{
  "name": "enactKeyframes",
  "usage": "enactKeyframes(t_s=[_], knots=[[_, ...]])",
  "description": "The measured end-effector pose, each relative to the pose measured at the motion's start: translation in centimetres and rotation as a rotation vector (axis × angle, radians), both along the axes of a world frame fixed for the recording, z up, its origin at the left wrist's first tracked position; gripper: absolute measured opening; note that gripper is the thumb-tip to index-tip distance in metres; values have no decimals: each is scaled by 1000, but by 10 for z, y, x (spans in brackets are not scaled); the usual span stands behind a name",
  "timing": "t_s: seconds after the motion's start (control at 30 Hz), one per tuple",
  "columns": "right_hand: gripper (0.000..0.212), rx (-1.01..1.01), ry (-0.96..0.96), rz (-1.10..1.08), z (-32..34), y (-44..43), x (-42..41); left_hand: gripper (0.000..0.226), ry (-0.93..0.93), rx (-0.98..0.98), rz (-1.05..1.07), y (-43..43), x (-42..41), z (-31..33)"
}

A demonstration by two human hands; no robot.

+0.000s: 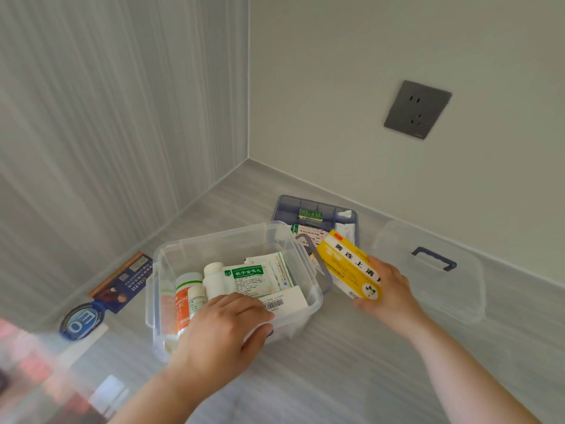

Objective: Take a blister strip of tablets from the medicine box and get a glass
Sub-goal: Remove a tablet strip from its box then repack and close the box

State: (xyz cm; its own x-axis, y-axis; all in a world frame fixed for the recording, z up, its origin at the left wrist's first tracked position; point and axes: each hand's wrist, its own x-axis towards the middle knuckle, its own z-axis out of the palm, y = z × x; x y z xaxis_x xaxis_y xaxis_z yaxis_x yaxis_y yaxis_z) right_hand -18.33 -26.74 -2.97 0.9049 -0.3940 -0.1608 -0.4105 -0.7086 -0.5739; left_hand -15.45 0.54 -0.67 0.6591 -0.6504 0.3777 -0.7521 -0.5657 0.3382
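Observation:
A clear plastic medicine box (214,243) stands open on the grey counter, holding white bottles (212,280), an orange-labelled bottle (183,301) and green-printed sachets (260,278). My left hand (223,335) grips the box's near rim, thumb outside, fingers over the edge. My right hand (388,292) holds a yellow and white tablet carton (348,263) just right of the box, above the counter. No blister strip or glass shows.
A blue insert tray (318,209) with small packets lies behind the box. The clear lid (434,270) with a blue handle rests at the right by the wall. A dark leaflet (122,283) lies left. A wall socket (417,110) sits above.

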Motion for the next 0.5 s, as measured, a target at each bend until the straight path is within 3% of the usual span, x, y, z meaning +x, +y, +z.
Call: enactKeyframes(t_s=[0.13,0.23,0.37,0.5], knots=[[82,-13,-148,47,33,5,3,32,-24,-105,101,19,2,-2],[84,-2,-211,124,56,20,16,58,-53,-133,191,34,6,-5],[88,30,-180,308,73,52,41,34,-46,-104,233,37,7,-8],[88,-37,-24,599,67,89,67,38,-44,-130,252,38,8,-9]])
